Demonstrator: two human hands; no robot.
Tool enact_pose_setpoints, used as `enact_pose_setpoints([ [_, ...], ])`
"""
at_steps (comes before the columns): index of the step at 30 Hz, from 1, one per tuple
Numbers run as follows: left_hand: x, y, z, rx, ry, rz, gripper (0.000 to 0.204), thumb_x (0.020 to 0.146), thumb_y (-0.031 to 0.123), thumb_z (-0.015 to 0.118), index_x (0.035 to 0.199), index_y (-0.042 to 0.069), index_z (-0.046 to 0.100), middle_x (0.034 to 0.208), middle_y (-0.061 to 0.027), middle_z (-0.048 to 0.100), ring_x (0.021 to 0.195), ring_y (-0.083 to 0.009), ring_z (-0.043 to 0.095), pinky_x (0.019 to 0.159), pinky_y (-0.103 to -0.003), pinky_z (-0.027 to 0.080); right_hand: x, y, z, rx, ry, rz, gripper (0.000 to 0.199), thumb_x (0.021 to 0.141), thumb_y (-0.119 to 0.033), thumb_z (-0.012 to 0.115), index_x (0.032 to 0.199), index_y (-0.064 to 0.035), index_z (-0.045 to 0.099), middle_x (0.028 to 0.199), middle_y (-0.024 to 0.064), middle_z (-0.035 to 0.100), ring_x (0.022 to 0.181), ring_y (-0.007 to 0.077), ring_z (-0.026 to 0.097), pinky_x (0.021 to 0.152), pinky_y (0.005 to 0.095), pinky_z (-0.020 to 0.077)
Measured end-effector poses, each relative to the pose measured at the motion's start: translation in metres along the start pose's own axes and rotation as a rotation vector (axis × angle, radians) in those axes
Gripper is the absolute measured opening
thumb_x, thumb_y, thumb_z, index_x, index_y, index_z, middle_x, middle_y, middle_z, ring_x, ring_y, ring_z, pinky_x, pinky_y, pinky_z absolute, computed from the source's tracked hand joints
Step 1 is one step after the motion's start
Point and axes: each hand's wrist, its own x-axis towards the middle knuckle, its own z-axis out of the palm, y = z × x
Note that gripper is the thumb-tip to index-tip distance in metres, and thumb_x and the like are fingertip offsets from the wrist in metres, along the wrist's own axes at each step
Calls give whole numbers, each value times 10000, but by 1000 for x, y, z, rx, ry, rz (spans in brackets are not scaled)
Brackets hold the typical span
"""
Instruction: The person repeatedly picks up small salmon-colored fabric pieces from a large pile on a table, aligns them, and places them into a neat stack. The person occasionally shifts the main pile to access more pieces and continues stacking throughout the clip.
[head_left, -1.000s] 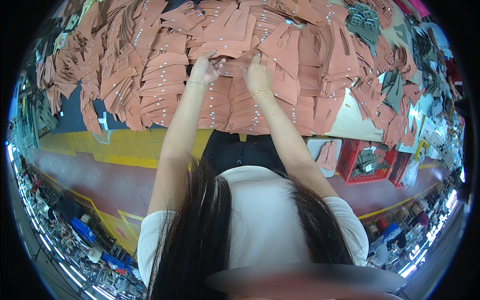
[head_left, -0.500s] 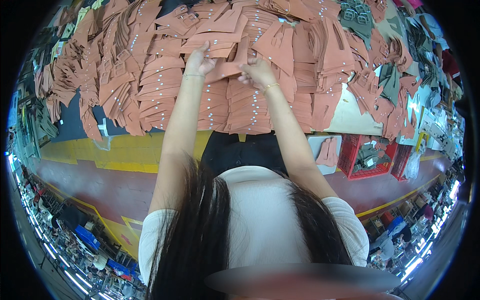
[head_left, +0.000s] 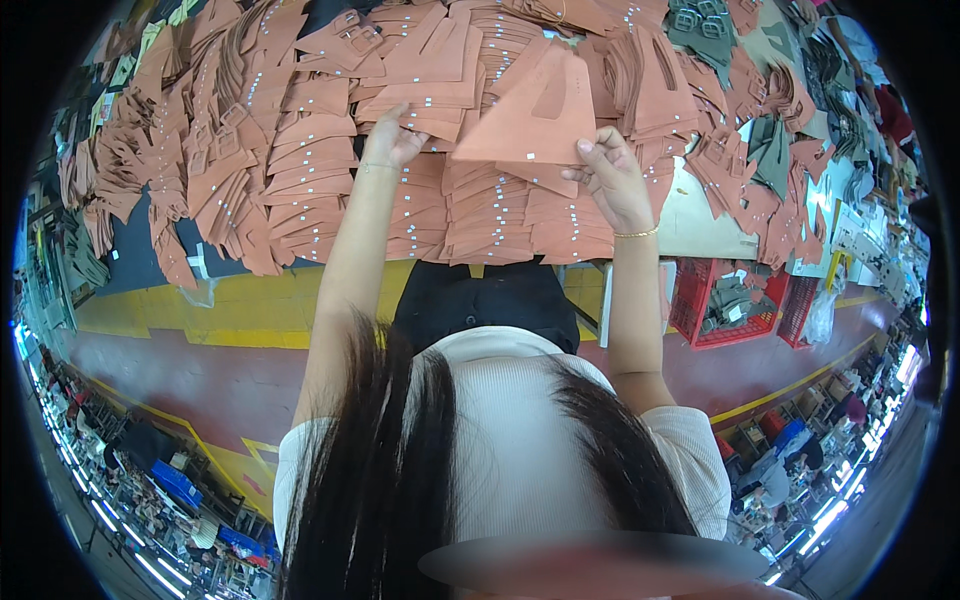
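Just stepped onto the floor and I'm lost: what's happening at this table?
A person stands at a table heaped with stacks of flat terracotta cut pieces. The right hand pinches one large wedge-shaped piece with a slot by its lower edge, lifted above the stacks. The left hand rests on the piles beside it. Grey-green pieces lie further right, and a red crate sits on the floor under the table.

Red plastic crates (head_left: 735,305) of dark scraps under the table edge (head_left: 700,225), grey-green cut pieces (head_left: 775,165) heaped far right, a yellow floor stripe (head_left: 180,310) along dull red flooring (head_left: 180,375), and a blue bin (head_left: 178,483) lower left.
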Motion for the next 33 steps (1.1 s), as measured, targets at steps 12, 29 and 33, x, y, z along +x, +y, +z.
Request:
enact_pose_setpoints([
  [12, -43, -4, -11, 932, 73, -44, 316, 890, 90, 466, 1193, 82, 378, 1004, -147, 537, 926, -301, 600, 795, -422, 540, 30, 111, -40, -1346, 583, -221, 216, 748, -197, 725, 837, -43, 602, 955, 167, 522, 881, 361, 526, 818, 419, 434],
  [29, -36, -36, -30, 539, 113, 281, 234, 866, 13, 570, 1084, 15, 485, 891, -118, 612, 719, -224, 656, 599, -313, 548, -16, -47, 0, -582, 143, -25, 241, 806, -220, 724, 755, -14, 610, 666, -67, 513, 597, 16, 390, 515, 190, 307],
  [33, -82, -29, -13, 531, 96, 334, 219, 865, 15, 555, 1082, 11, 525, 854, -99, 623, 770, -197, 660, 634, -303, 555, -56, -78, -2, -748, 83, 53, 226, 828, -192, 701, 741, -26, 575, 669, -72, 493, 607, 7, 379, 516, 189, 303],
])
